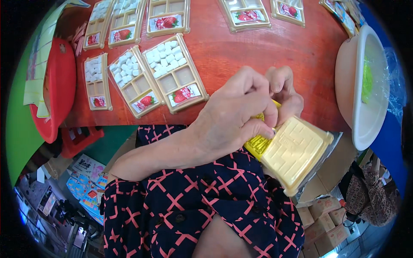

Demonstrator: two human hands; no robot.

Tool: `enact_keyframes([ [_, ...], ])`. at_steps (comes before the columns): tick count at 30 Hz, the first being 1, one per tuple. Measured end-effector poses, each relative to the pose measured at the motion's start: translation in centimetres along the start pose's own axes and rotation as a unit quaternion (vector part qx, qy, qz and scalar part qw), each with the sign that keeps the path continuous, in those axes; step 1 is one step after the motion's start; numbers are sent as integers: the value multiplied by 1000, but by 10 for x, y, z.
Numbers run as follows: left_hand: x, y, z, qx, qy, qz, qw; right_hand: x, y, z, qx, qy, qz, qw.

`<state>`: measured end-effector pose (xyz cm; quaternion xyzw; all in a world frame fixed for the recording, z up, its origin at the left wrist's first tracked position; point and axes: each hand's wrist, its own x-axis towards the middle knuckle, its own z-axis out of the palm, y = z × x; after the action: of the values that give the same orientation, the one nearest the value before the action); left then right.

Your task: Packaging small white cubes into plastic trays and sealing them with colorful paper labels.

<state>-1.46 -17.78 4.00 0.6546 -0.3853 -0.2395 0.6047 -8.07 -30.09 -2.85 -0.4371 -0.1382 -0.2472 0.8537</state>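
In front of my lap is a cream-gold plastic tray point(297, 148) with a raised brick pattern, tilted, with a yellow printed wrapper piece point(259, 145) at its left end. My left hand point(236, 105) reaches across from the left, its fingers curled and pinching the yellow piece near the tray's upper edge. My right hand point(287, 94) is closed at the tray's upper edge, with bent fingers close to the left fingertips. Its palm and forearm are hidden behind the tray. Left of my hands, a clear-covered compartment tray point(175, 74) lies on the table, holding small white pieces and a strawberry-printed card.
More such trays point(137, 81) lie on the red table point(241, 51), at left and along the far side. A red basin point(60, 86) stands at the left edge, a white basin point(365, 90) at the right. Cardboard boxes point(327, 219) are stacked below right; a person's patterned sleeve point(374, 198) shows there.
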Motion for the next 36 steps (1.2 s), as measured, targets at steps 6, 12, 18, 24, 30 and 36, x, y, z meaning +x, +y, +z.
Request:
enact_keyframes([
  [6, 14, -9, -13, -28, -16, -28, 999, 10, -14, 7, -46, 196, 149, 968],
  [12, 29, -18, -10, -197, -54, -273, 940, 20, -19, 11, -104, 296, 208, 927],
  [18, 27, -52, -1, -370, 66, -262, 889, 22, -11, 14, -301, 263, 190, 897],
  [24, 28, -53, 8, -373, 78, -227, 896, 17, -5, 6, -349, 274, 159, 882],
  [30, 25, -61, 10, -305, 63, -213, 926, 12, -2, 5, -220, 320, 184, 903],
  [36, 26, -53, 5, -275, 52, -209, 937, 29, -5, -2, -318, 329, 152, 876],
])
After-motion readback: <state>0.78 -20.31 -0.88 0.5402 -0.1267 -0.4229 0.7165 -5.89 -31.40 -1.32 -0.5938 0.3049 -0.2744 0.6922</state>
